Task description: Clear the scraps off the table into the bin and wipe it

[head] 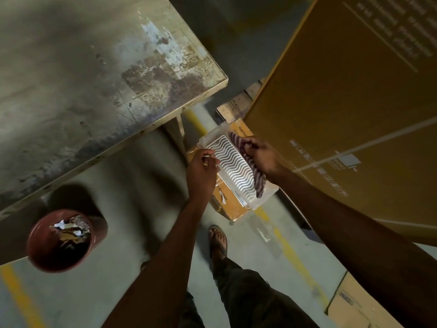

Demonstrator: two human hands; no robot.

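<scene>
The worn, stained table (99,74) fills the upper left, and I see no scraps on the part in view. A red-brown bin (40,247) stands on the floor under its near edge, with paper and foil scraps inside. To the right of the table, a clear plastic tray (236,166) with a white wavy insert rests on a small cardboard box (234,209). My left hand (202,169) grips the tray's left rim. My right hand (262,157) holds a striped purple cloth (256,183) along the tray's right side.
A large brown carton (354,91) stands at the right, close to the tray. Another carton (354,301) lies at the lower right. Yellow lines (283,242) run across the concrete floor. My sandalled foot (217,240) is just below the small box.
</scene>
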